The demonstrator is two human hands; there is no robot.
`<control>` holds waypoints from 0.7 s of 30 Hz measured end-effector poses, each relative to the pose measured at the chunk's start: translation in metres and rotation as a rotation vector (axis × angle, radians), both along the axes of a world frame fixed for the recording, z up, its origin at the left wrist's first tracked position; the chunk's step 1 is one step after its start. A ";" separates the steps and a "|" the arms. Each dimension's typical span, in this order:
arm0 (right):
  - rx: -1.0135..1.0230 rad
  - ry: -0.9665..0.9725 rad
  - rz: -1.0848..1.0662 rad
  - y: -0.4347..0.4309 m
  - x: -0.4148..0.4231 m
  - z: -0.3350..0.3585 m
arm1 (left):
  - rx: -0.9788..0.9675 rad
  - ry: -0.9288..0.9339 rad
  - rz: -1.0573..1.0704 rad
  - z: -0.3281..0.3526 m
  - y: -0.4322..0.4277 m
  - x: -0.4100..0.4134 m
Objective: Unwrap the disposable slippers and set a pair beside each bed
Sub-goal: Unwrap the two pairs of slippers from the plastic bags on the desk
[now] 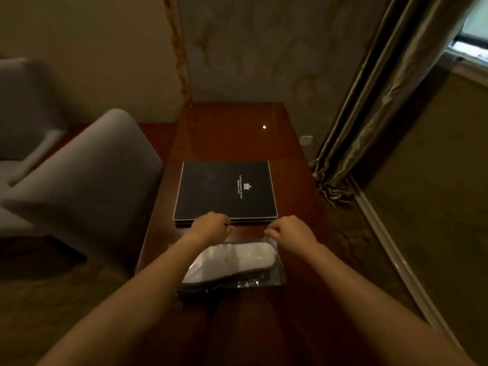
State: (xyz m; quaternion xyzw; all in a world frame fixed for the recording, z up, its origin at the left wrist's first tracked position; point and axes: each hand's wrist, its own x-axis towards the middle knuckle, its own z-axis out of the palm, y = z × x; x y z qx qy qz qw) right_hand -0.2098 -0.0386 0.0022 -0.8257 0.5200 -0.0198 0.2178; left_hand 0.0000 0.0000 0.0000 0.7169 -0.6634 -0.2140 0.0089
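On the near half of the desk, in the head view, the slippers lie flat, white soles up, sealed inside their clear wrapper. The packet sits slantwise between the two forearms, its far end just short of the dark folder.

The right hand has its fingers curled down onto the wrapper's far corner and pinches the film there. The left hand is curled too, at the opposite far corner and against the folder's near edge. In this dim light I cannot tell whether it has hold of the film or only rests beside it.

As I judge it, the task is barely begun: the wrapper looks unopened, no slipper is out, and no bed shows here, so all the placing remains.

For room, the folder crowds the far side of the packet, so the film would best be pulled apart sideways or lifted towards the body. The desk's left edge runs near the grey armchair, its right edge near the curtain. The stretch of desk beyond the folder, up to the wall, carries nothing visible.
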 end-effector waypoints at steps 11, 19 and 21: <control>-0.141 0.110 -0.249 0.043 0.001 -0.081 | 0.094 -0.090 -0.182 -0.090 0.030 -0.023; -0.207 0.106 -0.211 0.047 0.003 -0.089 | 0.022 -0.153 -0.235 -0.096 0.036 -0.026; -0.221 0.107 -0.208 0.047 0.004 -0.086 | -0.004 -0.158 -0.222 -0.093 0.036 -0.029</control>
